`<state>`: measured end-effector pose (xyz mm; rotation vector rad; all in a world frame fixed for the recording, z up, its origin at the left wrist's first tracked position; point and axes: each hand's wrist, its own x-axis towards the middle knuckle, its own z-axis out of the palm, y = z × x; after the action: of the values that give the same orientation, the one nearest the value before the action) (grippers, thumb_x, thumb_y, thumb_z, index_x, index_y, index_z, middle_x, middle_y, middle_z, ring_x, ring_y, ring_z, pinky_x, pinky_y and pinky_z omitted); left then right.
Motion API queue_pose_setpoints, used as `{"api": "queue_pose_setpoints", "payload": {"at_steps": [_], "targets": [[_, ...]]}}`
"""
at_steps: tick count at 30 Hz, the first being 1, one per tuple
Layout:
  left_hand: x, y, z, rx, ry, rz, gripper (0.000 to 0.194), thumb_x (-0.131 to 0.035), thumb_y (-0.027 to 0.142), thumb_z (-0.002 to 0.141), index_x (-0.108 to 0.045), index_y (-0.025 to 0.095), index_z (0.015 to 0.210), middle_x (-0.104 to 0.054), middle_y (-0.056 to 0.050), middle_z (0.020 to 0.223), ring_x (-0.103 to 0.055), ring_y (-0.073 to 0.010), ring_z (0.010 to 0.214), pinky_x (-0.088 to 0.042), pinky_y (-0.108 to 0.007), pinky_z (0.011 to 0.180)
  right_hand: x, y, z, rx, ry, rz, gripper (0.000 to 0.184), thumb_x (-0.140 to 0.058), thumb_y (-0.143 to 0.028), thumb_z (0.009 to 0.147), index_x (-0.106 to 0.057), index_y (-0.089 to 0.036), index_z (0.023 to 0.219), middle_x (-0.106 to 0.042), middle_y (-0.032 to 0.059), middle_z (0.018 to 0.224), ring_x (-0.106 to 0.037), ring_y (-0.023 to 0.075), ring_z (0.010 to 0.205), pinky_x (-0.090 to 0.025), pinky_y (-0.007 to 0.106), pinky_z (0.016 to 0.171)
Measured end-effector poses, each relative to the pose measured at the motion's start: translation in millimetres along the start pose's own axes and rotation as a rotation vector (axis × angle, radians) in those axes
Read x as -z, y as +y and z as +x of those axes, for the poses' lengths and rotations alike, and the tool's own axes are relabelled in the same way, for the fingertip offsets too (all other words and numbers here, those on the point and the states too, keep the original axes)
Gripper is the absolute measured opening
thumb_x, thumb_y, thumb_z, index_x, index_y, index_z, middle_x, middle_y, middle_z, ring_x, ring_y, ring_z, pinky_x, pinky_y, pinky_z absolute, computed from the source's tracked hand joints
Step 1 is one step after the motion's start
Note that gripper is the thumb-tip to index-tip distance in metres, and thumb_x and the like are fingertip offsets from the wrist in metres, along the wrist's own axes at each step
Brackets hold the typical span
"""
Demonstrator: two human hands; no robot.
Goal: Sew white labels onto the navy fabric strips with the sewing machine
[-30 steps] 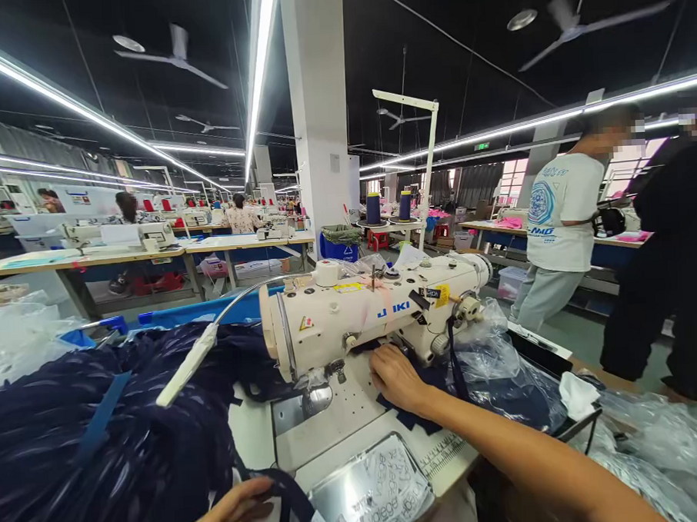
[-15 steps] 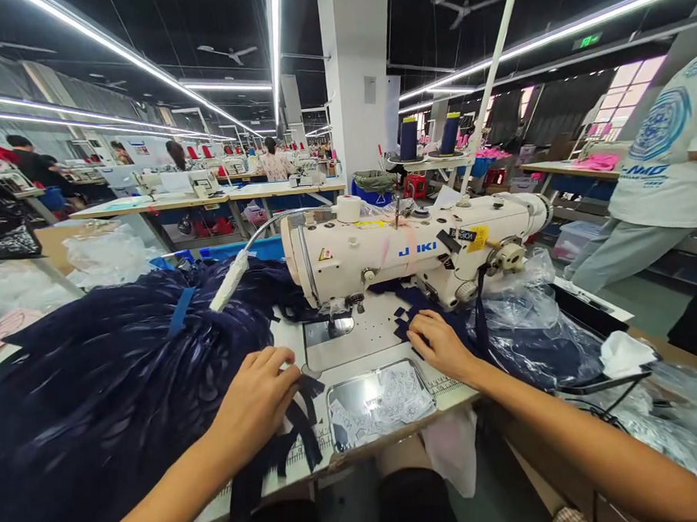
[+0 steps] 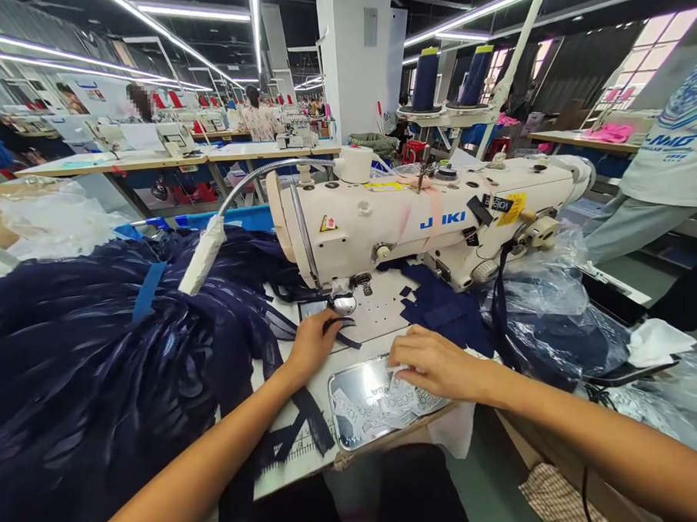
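My left hand (image 3: 314, 343) is closed on a navy strap (image 3: 347, 339), close to the presser foot of the white sewing machine (image 3: 358, 222). The strap's tip sticks out to the right of the fingers. Over the metal tray (image 3: 334, 415) is my right hand (image 3: 434, 365), its fingers bent together at the edge of the printed white labels (image 3: 383, 409). What lies between those fingertips, if anything, is hidden. Small navy fabric pieces (image 3: 443, 303) lie on the machine bed behind the right hand. A large bundle of navy straps (image 3: 127, 363) fills the left side.
A lamp (image 3: 203, 256) on a bent metal neck hangs over the bundle. Clear plastic bags (image 3: 558, 298) with navy cloth lie at the right. Two navy thread cones (image 3: 425, 84) stand behind the machine. A person in a white shirt (image 3: 675, 147) stands at the far right.
My left hand has moved from the table's front edge up toward the needle with a strap. My right hand has left the navy fabric pieces and come forward over the tray.
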<state>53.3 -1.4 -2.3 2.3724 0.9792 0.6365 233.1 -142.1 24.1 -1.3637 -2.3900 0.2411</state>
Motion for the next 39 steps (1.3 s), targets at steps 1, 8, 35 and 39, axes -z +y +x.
{"api": "queue_pose_setpoints", "payload": {"at_steps": [1, 8, 35, 39], "targets": [[1.0, -6, -3, 0.005, 0.021, -0.039, 0.016, -0.045, 0.025, 0.08, -0.058, 0.016, 0.078, -0.062, -0.001, 0.074, -0.056, -0.0162, 0.07, -0.039, -0.025, 0.066, -1, -5, 3, 0.029, -0.056, 0.004, 0.006, -0.049, -0.016, 0.084, -0.055, -0.018, 0.085, -0.057, 0.0009, 0.078, -0.049, 0.0137, 0.071, -0.034, 0.027, 0.07], [14.1, -22, -14, 0.063, 0.089, -0.19, 0.02, -0.053, 0.035, 0.072, -0.053, 0.016, 0.065, -0.051, 0.003, 0.06, -0.046, -0.0125, 0.058, -0.035, -0.022, 0.056, -9, -17, 22, 0.141, -0.29, -0.059, 0.01, -0.053, -0.013, 0.078, -0.055, -0.022, 0.081, -0.054, -0.0003, 0.078, -0.045, 0.0134, 0.06, -0.032, 0.026, 0.055], [26.2, -4, -23, 0.28, 0.009, -0.822, 0.046, -0.062, 0.058, 0.057, -0.053, 0.014, 0.062, -0.04, 0.005, 0.046, -0.034, -0.0063, 0.037, -0.03, -0.017, 0.033, -43, -40, 96, -0.645, 0.696, 1.362, 0.03, -0.076, -0.04, 0.048, -0.058, -0.017, 0.057, -0.059, 0.0028, 0.09, -0.052, 0.0168, 0.082, -0.036, 0.029, 0.078], [33.3, 1, -24, 0.346, 0.007, -0.868, 0.047, -0.066, 0.057, 0.053, -0.054, 0.013, 0.062, -0.042, 0.005, 0.046, -0.037, -0.0065, 0.037, -0.031, -0.017, 0.033, -50, -39, 111, -0.631, 0.766, 1.324, 0.026, -0.074, -0.037, 0.049, -0.057, -0.018, 0.055, -0.054, -0.0027, 0.06, -0.047, 0.0135, 0.065, -0.036, 0.028, 0.071]]}}
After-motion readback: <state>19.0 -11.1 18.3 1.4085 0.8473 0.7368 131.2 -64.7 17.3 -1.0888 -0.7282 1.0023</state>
